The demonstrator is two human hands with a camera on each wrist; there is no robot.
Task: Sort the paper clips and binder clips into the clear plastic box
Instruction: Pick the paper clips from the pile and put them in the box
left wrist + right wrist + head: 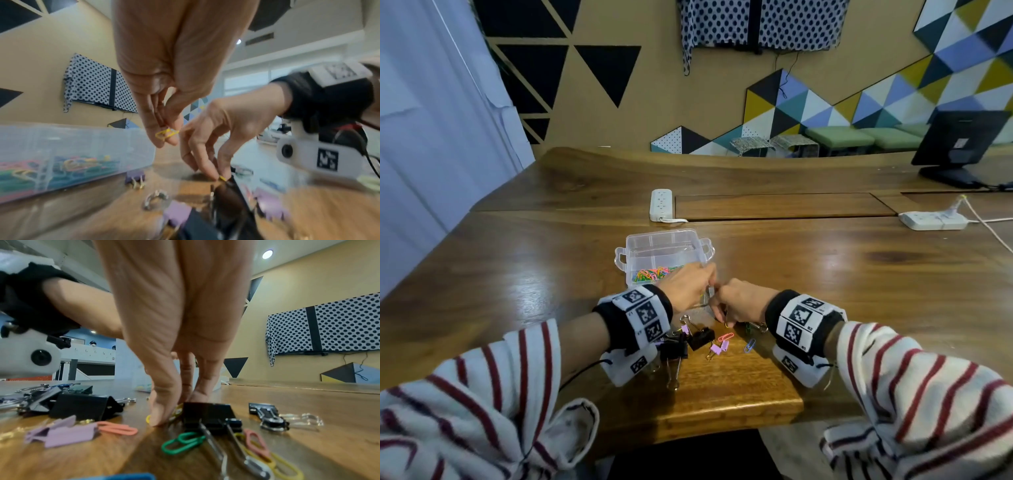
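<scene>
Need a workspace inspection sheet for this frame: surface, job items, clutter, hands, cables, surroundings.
Surface: wooden table, glossy, with an inset panel.
Job's things: clear plastic box open, coloured paper clips in its near compartment; black binder clips, purple binder clips and loose paper clips on the table near the hands.
Clutter: nothing seen.
Grippers: left hand pinches a yellow paper clip; right hand fingertips down on another yellow clip.
Cables: two power strips, white cord at right.
Surroundings: monitor, patterned wall, green benches.
</scene>
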